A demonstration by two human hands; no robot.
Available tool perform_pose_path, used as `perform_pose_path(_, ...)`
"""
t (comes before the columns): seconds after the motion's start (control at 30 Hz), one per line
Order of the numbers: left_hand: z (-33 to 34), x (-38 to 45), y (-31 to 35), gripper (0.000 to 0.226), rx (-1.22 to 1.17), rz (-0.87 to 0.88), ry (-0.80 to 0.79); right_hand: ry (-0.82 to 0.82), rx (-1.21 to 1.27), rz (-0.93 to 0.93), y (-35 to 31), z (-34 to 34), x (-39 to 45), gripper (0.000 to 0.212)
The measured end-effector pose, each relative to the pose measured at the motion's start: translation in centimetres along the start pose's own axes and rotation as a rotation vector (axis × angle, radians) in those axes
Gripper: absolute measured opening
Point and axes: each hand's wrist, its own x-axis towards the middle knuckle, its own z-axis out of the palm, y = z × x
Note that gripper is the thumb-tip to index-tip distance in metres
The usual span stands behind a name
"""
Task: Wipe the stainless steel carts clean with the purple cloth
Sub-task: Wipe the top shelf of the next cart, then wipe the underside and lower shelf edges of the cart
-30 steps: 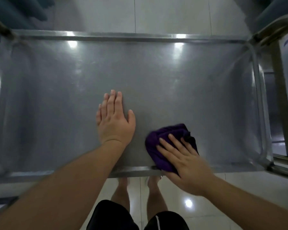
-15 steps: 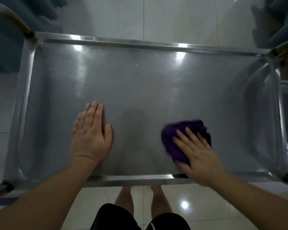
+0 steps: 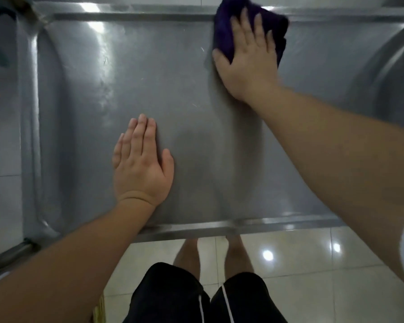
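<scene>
Here the stainless steel cart (image 3: 173, 94) fills most of the view, its flat top a dull grey sheet with a raised rim all round and bright light spots near the 11 o'clock corner. The purple cloth (image 3: 224, 31) lies bunched on the cart top at about 1 o'clock, right against the far rim and overlapping it a little. The right hand (image 3: 247, 59) lies on top of the cloth with its fingers (image 3: 237, 25) straight and spread, palm down, pressing the cloth flat to the metal rather than curling round it; the thumb points toward 9 o'clock and touches the bare steel just beside the cloth's near edge. The right forearm runs back from it toward 4 o'clock.

The left hand (image 3: 141, 164) rests flat on the cart top at about 7 o'clock from the middle of the sheet, fingers straight and close together, pointing toward 12 o'clock, thumb out to the side, holding nothing. It is well apart from the cloth. Its forearm crosses the near rim toward 8 o'clock.

Below the near rim, at 6 o'clock, show black shorts (image 3: 173, 297) with a white stripe, bare legs, and a glossy pale tiled floor (image 3: 301, 250) with a light reflection
</scene>
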Motion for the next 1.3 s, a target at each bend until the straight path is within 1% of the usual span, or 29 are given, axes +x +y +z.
perform_pose_path(0.07, 0.0, 0.1, -0.1, 0.069, -0.005, 0.0, -0.004, -0.021, -0.01, -0.063, -0.3, 0.6, -4.8, 0.08)
perform_pose_path(0.23, 0.0, 0.1, -0.1, 0.068, -0.021, -0.006, -0.015, -0.026, -0.008, -0.144, -0.7, 3.7, -19.8, 0.084)
perform_pose_path(0.37, -0.1, 0.1, -0.1, 0.065, -0.054, -0.018, -0.03, -0.093, -0.023, -0.15, -0.5, 5.4, -27.3, 0.088)
perform_pose_path(0.47, -0.3, 0.2, 0.0, 0.063, -0.054, -0.026, -0.056, -0.126, -0.027, -0.183, -0.5, 5.7, -29.7, 0.094)
perform_pose_path(0.53, -0.5, 0.2, -0.1, 0.063, -0.048, -0.021, -0.081, -0.147, -0.033, -0.223, -0.4, 5.7, -30.8, 0.093)
perform_pose_path(0.67, -1.9, 1.0, 0.1, 0.063, -0.033, -0.015, -0.137, -0.218, -0.016, -0.299, -0.3, 5.2, -33.2, 0.078)
perform_pose_path(0.73, -3.0, 1.2, 0.2, 0.064, -0.01, -0.013, -0.2, -0.283, 0.014, -0.336, -0.3, 4.8, -34.5, 0.07)
perform_pose_path(0.8, -4.3, 0.1, 0.3, 0.062, 0.004, -0.007, -0.26, -0.349, 0.066, -0.332, -0.4, 4.1, -35.4, 0.066)
perform_pose_path(0.9, -6.3, -4.4, 0.8, 0.056, -0.009, 0.06, -0.31, -0.378, 0.123, -0.304, -0.9, 2.1, -35.4, 0.062)
perform_pose_path(0.97, -7.3, -8.2, 1.3, 0.052, -0.026, 0.109, -0.297, -0.419, 0.147, -0.301, -1.4, 0.5, -35.2, 0.059)
perform_pose_path(1.07, -8.0, -13.1, 2.1, 0.046, -0.024, 0.109, -0.274, -0.501, 0.175, -0.268, -1.7, -1.6, -36.0, 0.054)
perform_pose_path(1.13, -8.3, -16.0, 2.7, 0.045, 0.01, 0.111, -0.284, -0.52, 0.197, -0.225, -1.6, -2.4, -37.4, 0.046)
perform_pose_path(1.2, -8.7, -18.8, 2.9, 0.047, 0.097, 0.138, -0.339, -0.556, 0.199, -0.196, -1.4, -2.8, -39.3, 0.038)
perform_pose_path(1.3, -9.2, -22.7, 2.7, 0.053, 0.205, 0.167, -0.466, -0.607, 0.206, -0.125, -0.9, -2.5, -42.1, 0.028)
